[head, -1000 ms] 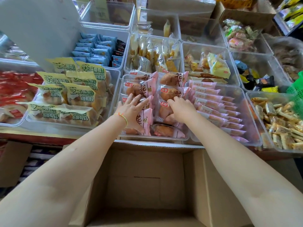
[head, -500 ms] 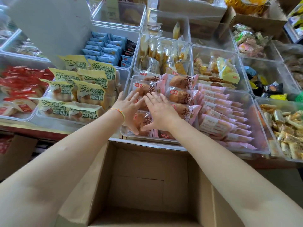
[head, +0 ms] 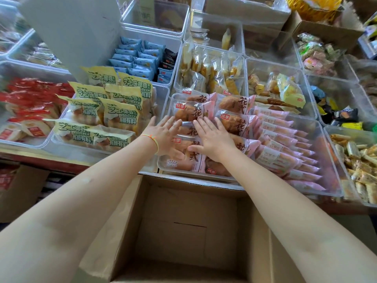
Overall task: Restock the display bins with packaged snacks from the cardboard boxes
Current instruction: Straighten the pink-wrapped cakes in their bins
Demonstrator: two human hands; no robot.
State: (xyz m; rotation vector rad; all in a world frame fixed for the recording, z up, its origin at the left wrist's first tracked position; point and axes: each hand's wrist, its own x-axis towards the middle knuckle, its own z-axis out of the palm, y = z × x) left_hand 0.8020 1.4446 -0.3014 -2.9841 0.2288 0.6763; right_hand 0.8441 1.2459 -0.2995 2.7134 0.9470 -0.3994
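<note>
- My left hand [head: 165, 135] and right hand [head: 212, 139] lie side by side, flat, fingers straight and spread, pressing on the pink-edged bread packs [head: 234, 121]; neither grips anything.
- Those packs fill the clear bin [head: 195, 173] at centre frame, stacked in overlapping layers; I read "桃李" on red tags and large brown "花式" down the pink strip.
- At 6 o'clock from that bin, just beside its near rim, the cardboard box [head: 179, 231] stands open; I see only its bare floor and walls.
- At 3 o'clock, a second clear bin [head: 334, 160] holds slim pink packets [head: 281, 152] laid in a shingled row; their print is too small for me to read.
- At 9 o'clock, yellow-and-green bread bags [head: 114, 111] sit in another bin, lettered "芝士椰香" and "有颜有料".
- Further out at 9 o'clock, red wrapped snacks [head: 30, 99] fill a bin.
- At 11 o'clock, blue packets [head: 134, 60] stand in rows, with a few black packets beside them.
- At 12 o'clock, clear-wrapped yellow cakes [head: 212, 70] stand upright in their bin.
- At 1 o'clock, yellow-labelled pastries [head: 285, 92] lie loose.
- At far 3 o'clock, small gold-wrapped bars [head: 359, 160] are heaped in a bin.
</note>
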